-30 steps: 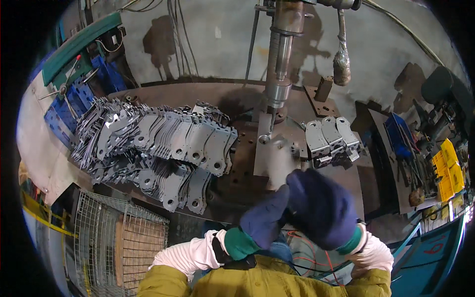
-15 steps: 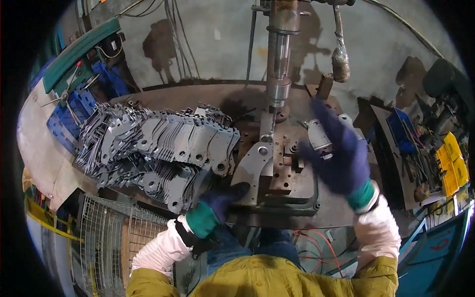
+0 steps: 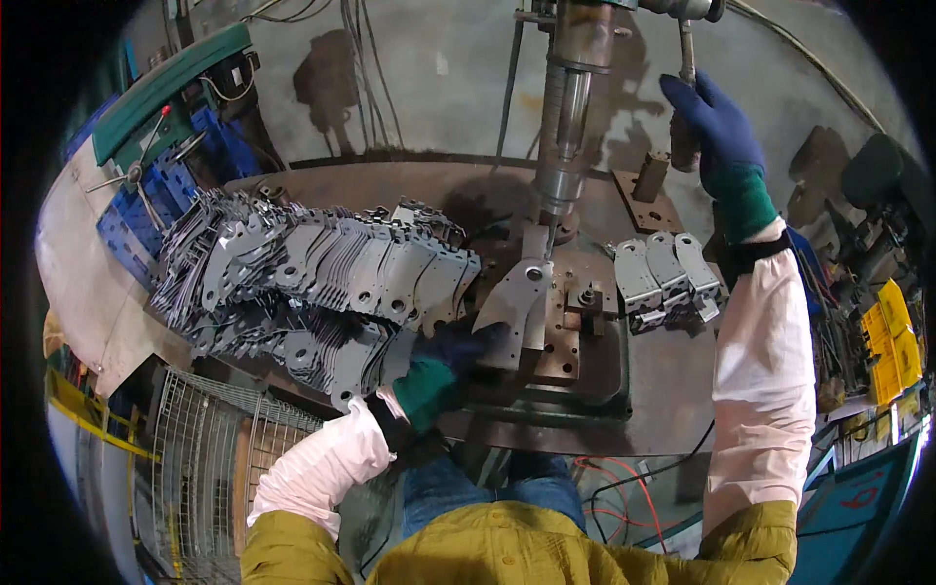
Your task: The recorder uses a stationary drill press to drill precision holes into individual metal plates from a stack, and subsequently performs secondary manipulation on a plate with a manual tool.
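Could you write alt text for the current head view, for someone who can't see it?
A person's gloved right-hand grip is around a hanging lever, while the left-hand grip is on a gray metal plate below a spindle. Similar plates are stacked on the left, and more metal pieces lie on the right.

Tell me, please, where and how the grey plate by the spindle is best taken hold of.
Probably grip the plate by its broad near end, from the left: a block stands to its right, and its narrower, holed end lies by the spindle.
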Demonstrator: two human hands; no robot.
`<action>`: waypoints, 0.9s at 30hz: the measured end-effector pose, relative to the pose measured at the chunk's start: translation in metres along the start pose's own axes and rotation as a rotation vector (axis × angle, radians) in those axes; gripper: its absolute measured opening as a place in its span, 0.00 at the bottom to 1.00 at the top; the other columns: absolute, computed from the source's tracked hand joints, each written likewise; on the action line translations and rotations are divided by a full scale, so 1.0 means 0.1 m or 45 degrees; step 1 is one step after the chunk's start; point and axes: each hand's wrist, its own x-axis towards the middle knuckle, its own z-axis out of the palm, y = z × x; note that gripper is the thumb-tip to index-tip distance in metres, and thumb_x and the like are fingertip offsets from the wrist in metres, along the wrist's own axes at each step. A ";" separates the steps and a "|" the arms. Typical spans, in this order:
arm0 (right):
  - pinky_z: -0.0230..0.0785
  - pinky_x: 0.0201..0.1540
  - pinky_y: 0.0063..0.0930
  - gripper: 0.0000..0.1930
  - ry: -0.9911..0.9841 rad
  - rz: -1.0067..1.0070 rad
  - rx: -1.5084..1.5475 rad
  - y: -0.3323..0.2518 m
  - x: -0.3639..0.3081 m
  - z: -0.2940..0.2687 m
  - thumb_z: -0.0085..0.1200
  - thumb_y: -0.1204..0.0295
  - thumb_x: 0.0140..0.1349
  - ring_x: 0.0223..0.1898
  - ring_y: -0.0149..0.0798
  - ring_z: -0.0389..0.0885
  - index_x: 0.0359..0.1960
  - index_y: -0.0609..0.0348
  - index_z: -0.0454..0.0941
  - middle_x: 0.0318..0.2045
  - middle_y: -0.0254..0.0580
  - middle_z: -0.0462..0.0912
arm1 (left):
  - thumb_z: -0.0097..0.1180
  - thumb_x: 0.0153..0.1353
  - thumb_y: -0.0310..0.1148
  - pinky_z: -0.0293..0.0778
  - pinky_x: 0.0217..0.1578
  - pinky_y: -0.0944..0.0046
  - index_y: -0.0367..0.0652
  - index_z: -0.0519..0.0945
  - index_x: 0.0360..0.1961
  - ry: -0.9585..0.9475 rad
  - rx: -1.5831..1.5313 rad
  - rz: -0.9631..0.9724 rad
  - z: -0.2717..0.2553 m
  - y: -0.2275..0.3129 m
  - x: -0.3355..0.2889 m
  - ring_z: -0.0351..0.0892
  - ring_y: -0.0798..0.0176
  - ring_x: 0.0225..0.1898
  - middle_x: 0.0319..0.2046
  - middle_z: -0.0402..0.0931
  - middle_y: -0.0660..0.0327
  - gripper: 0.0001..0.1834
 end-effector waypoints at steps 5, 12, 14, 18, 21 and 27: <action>0.73 0.35 0.23 0.24 0.025 0.144 0.118 0.23 0.22 0.10 0.65 0.56 0.65 0.30 0.31 0.81 0.52 0.63 0.80 0.35 0.38 0.84 | 0.60 0.70 0.44 0.82 0.46 0.61 0.44 0.76 0.62 -0.028 -0.374 -0.045 0.26 0.13 -0.19 0.83 0.66 0.48 0.50 0.82 0.63 0.25; 0.76 0.37 0.27 0.21 0.099 0.182 0.443 0.44 0.30 0.22 0.64 0.57 0.65 0.32 0.33 0.84 0.47 0.65 0.82 0.35 0.41 0.87 | 0.63 0.68 0.38 0.87 0.41 0.56 0.48 0.76 0.62 -0.024 -0.453 -0.033 0.41 0.25 -0.26 0.84 0.63 0.47 0.52 0.81 0.64 0.22; 0.77 0.39 0.30 0.22 0.150 0.124 0.310 0.43 0.33 0.28 0.62 0.55 0.65 0.34 0.34 0.86 0.43 0.66 0.84 0.33 0.41 0.87 | 0.61 0.69 0.37 0.85 0.46 0.54 0.48 0.76 0.62 0.009 -0.390 -0.004 0.40 0.21 -0.24 0.82 0.60 0.50 0.53 0.80 0.63 0.22; 0.75 0.42 0.35 0.24 0.296 0.116 -0.066 0.50 0.46 0.26 0.55 0.51 0.65 0.35 0.38 0.87 0.41 0.63 0.85 0.31 0.42 0.89 | 0.55 0.72 0.36 0.76 0.57 0.53 0.45 0.75 0.63 -0.005 0.386 0.326 0.33 0.14 -0.29 0.79 0.55 0.56 0.56 0.79 0.60 0.20; 0.74 0.44 0.37 0.25 0.383 0.072 -0.190 0.58 0.52 0.32 0.53 0.48 0.64 0.37 0.42 0.88 0.41 0.59 0.86 0.32 0.41 0.89 | 0.51 0.74 0.34 0.70 0.62 0.55 0.42 0.75 0.63 0.016 0.496 0.307 0.32 0.14 -0.33 0.76 0.56 0.60 0.57 0.78 0.57 0.19; 0.75 0.46 0.38 0.25 0.481 0.170 -0.358 0.41 0.48 0.39 0.51 0.44 0.64 0.39 0.46 0.87 0.41 0.53 0.87 0.33 0.39 0.89 | 0.49 0.75 0.32 0.70 0.63 0.57 0.39 0.75 0.63 0.132 0.048 0.050 0.43 0.21 -0.26 0.76 0.63 0.60 0.57 0.78 0.57 0.19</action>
